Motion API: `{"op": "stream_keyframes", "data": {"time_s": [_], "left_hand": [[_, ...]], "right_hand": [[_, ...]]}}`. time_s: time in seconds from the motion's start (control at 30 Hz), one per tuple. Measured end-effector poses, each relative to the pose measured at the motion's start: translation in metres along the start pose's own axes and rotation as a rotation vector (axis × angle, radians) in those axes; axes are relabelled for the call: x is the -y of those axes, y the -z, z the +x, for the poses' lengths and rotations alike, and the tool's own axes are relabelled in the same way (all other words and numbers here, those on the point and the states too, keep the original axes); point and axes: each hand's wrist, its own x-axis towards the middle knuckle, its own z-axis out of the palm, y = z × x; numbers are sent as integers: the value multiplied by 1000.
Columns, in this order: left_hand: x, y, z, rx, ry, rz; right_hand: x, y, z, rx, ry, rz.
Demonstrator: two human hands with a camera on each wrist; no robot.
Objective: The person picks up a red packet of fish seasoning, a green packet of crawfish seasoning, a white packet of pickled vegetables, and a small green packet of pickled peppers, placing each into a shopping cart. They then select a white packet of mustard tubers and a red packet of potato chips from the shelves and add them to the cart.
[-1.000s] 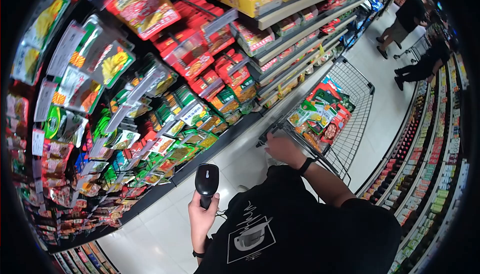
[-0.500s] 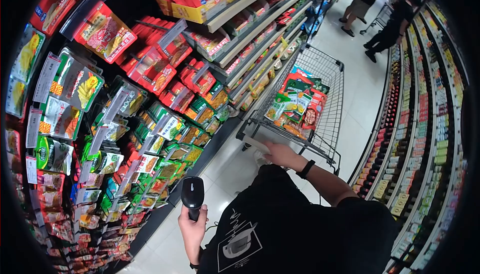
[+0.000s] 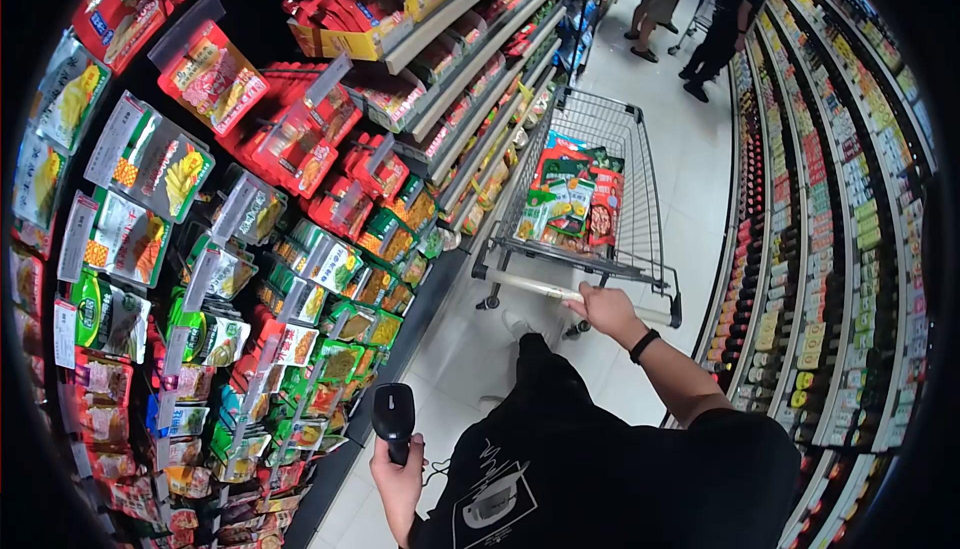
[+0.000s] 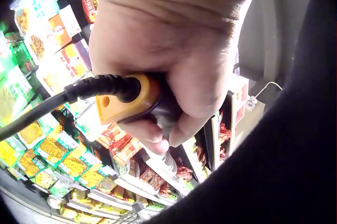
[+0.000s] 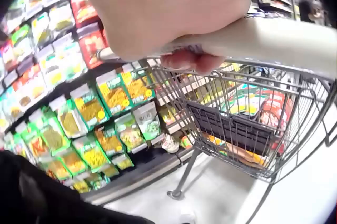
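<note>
My left hand [image 3: 398, 481] holds a black handheld barcode scanner [image 3: 393, 411] upright beside the packet shelves. In the left wrist view the fingers wrap its grip, whose yellow butt end [image 4: 126, 107] has a black cord [image 4: 68, 93] running out of it. Ahead of my body, my right hand [image 3: 612, 313] grips the pale push bar [image 3: 525, 285] of a wire shopping cart [image 3: 645, 164]. From the right wrist view, fingertips show curled under that bar. Several red and green food packets [image 3: 572, 199] lie inside the cart's basket.
Hanging packets [image 3: 215, 79] fill the shelves close on the left. Shelves of bottles and jars [image 3: 810, 249] curve along the right. Farther up the tiled aisle [image 3: 690, 139] two people [image 3: 722, 24] stand near another cart [image 3: 695, 24].
The head view has swung, and the cart now sits more squarely ahead. My right hand, looser on the bar before, now wraps it. The scanner stays in my left hand.
</note>
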Motion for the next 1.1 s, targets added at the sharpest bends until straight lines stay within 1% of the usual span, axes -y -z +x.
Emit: {"op": "stream_keyframes", "data": {"time_s": [0.03, 0.1, 0.2, 0.3, 0.4, 0.53, 0.6, 0.63, 0.7, 0.83, 0.9, 1.03, 1.07, 1.1], "left_hand": [[4, 3, -2, 25, 10, 21], [7, 8, -3, 71, 30, 64], [19, 15, -4, 113, -15, 98], [10, 16, -9, 128, 4, 110], [9, 15, -9, 101, -6, 116], [-2, -4, -6, 83, -11, 80], [-3, -13, 0, 129, -10, 107], [-4, -17, -1, 135, 4, 118], [-22, -28, 1, 154, -41, 217], [-28, -46, 10, 137, -55, 194], [-33, -58, 16, 131, -41, 187], [-64, -82, 31, 173, -41, 247], [-72, -88, 37, 184, -117, 299], [-81, -95, 40, 190, -125, 319]], "right_hand": [[-2, -6, -5, -32, 0, -64], [-3, -10, -12, -59, -23, -99], [-2, -10, -17, -68, -25, -103], [-2, -8, -18, -80, -36, -111], [-1, -8, -14, -80, -59, -107], [-9, -9, -5, -126, -56, -91], [-15, -14, 1, -169, -39, -105], [-19, -16, 4, -152, -62, -115], [-22, -13, 13, -119, -78, -128], [-44, -20, 28, -155, -96, -132], [-56, -17, 37, -127, -114, -156], [-79, -7, 52, -130, -130, -210], [-86, -7, 56, -159, -133, -202], [-94, -4, 59, -155, -151, -198]]}}
